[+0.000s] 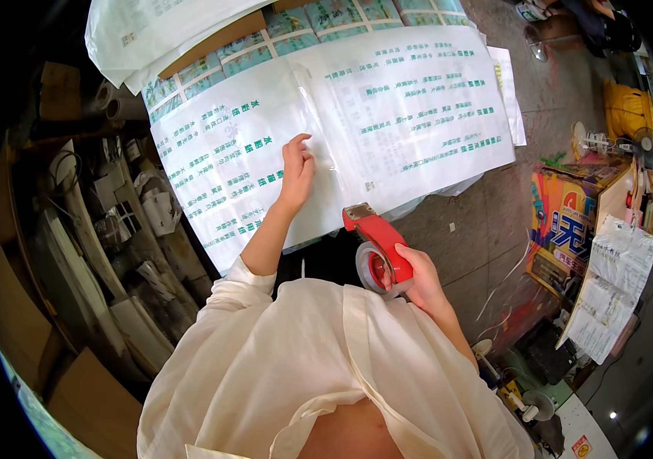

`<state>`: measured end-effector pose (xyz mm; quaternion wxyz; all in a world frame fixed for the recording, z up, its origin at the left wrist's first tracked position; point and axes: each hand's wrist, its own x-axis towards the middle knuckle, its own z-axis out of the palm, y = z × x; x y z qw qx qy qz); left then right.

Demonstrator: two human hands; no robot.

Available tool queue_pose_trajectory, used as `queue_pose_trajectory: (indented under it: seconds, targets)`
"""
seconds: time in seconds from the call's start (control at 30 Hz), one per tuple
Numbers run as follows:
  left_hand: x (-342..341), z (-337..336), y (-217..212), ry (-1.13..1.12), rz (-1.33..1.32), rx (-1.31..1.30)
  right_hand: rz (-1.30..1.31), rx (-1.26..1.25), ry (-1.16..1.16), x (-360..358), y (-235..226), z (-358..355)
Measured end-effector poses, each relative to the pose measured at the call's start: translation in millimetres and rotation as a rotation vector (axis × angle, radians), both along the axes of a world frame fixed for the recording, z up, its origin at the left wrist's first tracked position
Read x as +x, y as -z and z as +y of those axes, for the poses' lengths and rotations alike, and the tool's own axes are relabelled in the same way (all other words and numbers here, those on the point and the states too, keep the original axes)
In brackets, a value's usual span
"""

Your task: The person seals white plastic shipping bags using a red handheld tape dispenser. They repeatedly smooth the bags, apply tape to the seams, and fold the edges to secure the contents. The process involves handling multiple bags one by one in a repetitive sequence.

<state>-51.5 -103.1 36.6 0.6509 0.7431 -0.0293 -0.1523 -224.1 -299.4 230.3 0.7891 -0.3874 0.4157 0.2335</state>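
My right hand (422,277) is wrapped round a red tape dispenser (378,232) with a roll of clear tape in it. Its metal-tipped head points at the front edge of a white printed wrapping sheet (426,115). A shiny strip of clear tape (317,122) runs front to back over the seam between this sheet and the one on its left (212,183). Just left of the strip, my left hand (297,172) rests on the paper, fingers loosely bent and holding nothing. Behind the sheets show strapped light-blue packs (288,34).
On the left stand rolls and boards (86,237) on a cluttered rack. At the right are a printed carton (567,222), an open notebook (609,283), a yellow bag (628,111) and small fans. Another person's legs (598,23) show at the far right.
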Motion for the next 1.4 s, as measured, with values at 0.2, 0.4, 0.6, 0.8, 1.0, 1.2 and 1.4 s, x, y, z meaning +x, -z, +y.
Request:
queue_pose_trajectory:
  seconds: [0.2,0.4,0.6,0.8,1.0,1.2,1.4]
  targets:
    - [11.6,-12.5,-28.6,0.145,-0.007,0.362,0.070,-0.049,-0.030,-1.1,6.8,8.6]
    - [14.0,-22.1,-27.6,0.143,-0.089,0.474,0.065,-0.065,-0.050,0.4,15.6,16.3]
    - [17.3,-27.7,-34.5,0.195,-0.539,0.818,0.095,-0.084,-0.038,0.7,27.9,23.8]
    - [11.3,-38.4,-26.2,0.322,-0.682,0.853,0.125,-0.111,-0.032,2.9,34.7,31.9]
    - [-4.9,-42.5,-13.7,0.337,-0.620,0.894,0.132,-0.164,-0.052,-2.2,42.4,34.3]
    - [-4.8,-47.1,-14.9,0.332,-0.621,0.922,0.111,-0.209,-0.085,-16.3,32.8,31.8]
    - [-4.0,-47.6,-11.2,0.336,-0.617,0.936,0.154,-0.297,-0.111,-43.1,31.5,28.2]
